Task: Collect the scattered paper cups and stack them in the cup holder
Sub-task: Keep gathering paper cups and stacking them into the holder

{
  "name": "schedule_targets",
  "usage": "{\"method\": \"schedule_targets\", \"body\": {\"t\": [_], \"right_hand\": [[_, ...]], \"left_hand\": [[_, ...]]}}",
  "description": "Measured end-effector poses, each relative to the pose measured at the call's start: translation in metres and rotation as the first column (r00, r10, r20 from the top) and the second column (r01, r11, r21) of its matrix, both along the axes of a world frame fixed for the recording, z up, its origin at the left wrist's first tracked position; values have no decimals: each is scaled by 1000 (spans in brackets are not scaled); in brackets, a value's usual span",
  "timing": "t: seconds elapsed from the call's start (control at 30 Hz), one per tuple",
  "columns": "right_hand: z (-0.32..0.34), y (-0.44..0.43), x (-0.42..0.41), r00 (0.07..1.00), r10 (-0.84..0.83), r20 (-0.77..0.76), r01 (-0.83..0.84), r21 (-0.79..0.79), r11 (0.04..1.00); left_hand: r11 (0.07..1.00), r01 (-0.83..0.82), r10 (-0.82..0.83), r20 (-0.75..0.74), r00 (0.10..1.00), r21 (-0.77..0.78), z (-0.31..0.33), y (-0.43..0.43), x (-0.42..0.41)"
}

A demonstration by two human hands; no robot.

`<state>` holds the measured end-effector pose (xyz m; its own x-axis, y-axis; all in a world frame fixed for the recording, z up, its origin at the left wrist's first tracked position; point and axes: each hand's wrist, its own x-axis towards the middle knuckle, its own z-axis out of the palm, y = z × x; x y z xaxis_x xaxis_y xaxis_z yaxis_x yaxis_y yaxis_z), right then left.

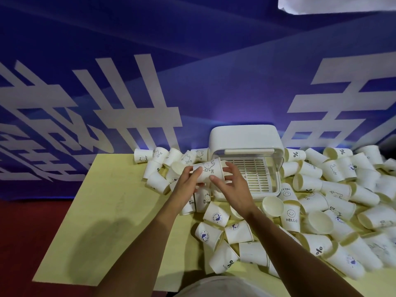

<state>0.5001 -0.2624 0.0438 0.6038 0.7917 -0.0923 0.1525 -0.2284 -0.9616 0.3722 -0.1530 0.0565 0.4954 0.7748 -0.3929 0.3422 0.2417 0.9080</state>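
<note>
Left hand (188, 179) and right hand (230, 183) each grip the tilted cup (209, 169), possibly several nested

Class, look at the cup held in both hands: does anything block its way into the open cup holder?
Nothing visible does. The cup lies sideways between the left hand and right hand, just left of the cup holder, whose slatted tray is bare.

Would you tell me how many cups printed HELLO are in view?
2: one HELLO cup right of the right forearm, another just behind it by the holder; more may be hidden.
</note>
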Motion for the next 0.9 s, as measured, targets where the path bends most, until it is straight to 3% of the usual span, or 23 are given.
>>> {"method": "schedule_targets", "body": {"t": [0.13,0.33,0.6,0.77,0.9], "right_hand": [[6,5,8,998,-54,-20,54,21,998],[12,11,22,970,-176,165,164,85,983],[-3,8,29,832,-62,551,90,-24,996],[-14,13,29,769,-39,638,105,-65,992],[-17,17,28,779,-64,624,133,-64,989]], "left_hand": [[998,64,-65,11,998,14,-2,2,3],[996,86,-86,-30,996,27,-9,7,9],[990,128,-107,-262,959,65,-39,16,-10],[990,132,-111,-293,950,53,-48,19,-17],[990,141,-125,-294,948,32,-52,17,-21]]}}
